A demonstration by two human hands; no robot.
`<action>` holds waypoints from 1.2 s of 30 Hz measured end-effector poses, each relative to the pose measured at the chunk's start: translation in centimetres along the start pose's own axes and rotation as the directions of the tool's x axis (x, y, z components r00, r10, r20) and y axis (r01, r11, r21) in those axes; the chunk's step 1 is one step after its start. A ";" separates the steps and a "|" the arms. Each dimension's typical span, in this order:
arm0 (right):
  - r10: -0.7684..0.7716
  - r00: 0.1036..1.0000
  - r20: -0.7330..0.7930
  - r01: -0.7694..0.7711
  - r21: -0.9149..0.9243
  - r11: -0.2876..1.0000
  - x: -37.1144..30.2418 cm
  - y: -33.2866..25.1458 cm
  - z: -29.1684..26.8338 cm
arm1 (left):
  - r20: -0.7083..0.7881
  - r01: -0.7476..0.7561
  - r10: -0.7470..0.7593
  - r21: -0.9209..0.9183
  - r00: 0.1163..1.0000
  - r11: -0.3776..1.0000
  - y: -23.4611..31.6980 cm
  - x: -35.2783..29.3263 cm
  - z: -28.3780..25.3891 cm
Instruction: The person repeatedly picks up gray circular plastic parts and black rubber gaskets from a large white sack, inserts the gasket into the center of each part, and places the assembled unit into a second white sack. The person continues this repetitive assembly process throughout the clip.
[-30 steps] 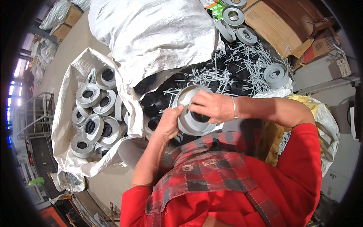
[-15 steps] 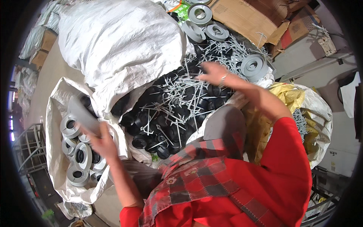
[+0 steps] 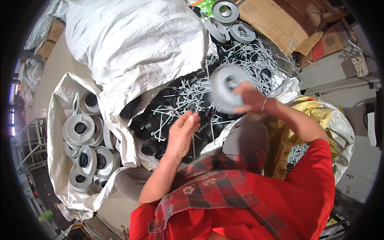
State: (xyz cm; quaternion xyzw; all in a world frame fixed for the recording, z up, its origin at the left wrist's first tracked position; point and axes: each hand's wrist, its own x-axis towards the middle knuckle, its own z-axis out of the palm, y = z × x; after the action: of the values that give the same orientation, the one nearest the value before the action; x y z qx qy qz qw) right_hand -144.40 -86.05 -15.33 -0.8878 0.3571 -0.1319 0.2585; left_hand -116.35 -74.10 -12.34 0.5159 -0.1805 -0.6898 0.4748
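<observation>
A round grey plastic piece with a hole in its middle (image 3: 225, 86) is blurred by motion in my right hand (image 3: 252, 98), whose fingers grip its right side. It hangs above the heap of thin grey T-shaped plastic sticks (image 3: 192, 90). My left hand (image 3: 183, 132) is over the near part of the heap, thumb and fingers pressed together; whatever they may hold is hidden. Beneath and beside the sticks lie black round plastic parts (image 3: 150, 148). More grey round pieces, some with black centres (image 3: 81, 129), fill the open white sack (image 3: 56, 160) at the left.
A large white woven sack (image 3: 132, 40) bulges at the far left of the heap. Several grey rings (image 3: 225, 12) rest at its far end near cardboard boxes (image 3: 272, 24). To the right stands a yellow-and-white sack (image 3: 340, 132) with more sticks inside.
My left hand has let go of a grey round piece at the left sack and moved right to the heap. My right hand has picked up the grey piece from the heap's right side.
</observation>
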 end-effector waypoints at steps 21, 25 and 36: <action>0.621 0.783 -0.004 -0.572 -0.397 0.718 10.5 13.5 7.8 | -0.476 -0.254 0.241 0.040 0.845 0.966 4.2 -1.7 -8.2; 0.261 0.960 -0.105 -0.274 -0.560 0.782 10.0 12.6 5.4 | -0.387 -0.324 0.411 0.271 0.826 0.906 4.2 -1.1 -6.7; 0.049 0.998 0.047 -0.057 0.190 0.980 9.8 -12.8 -1.1 | 0.053 -0.238 0.256 -0.231 0.965 0.943 3.2 -2.6 -0.1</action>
State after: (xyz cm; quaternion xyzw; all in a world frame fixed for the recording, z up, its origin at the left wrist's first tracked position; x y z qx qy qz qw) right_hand -130.66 -85.52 -6.90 -0.8517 0.3607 -0.1401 0.3534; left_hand -114.68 -73.43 -8.64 0.4038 -0.1847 -0.6613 0.6046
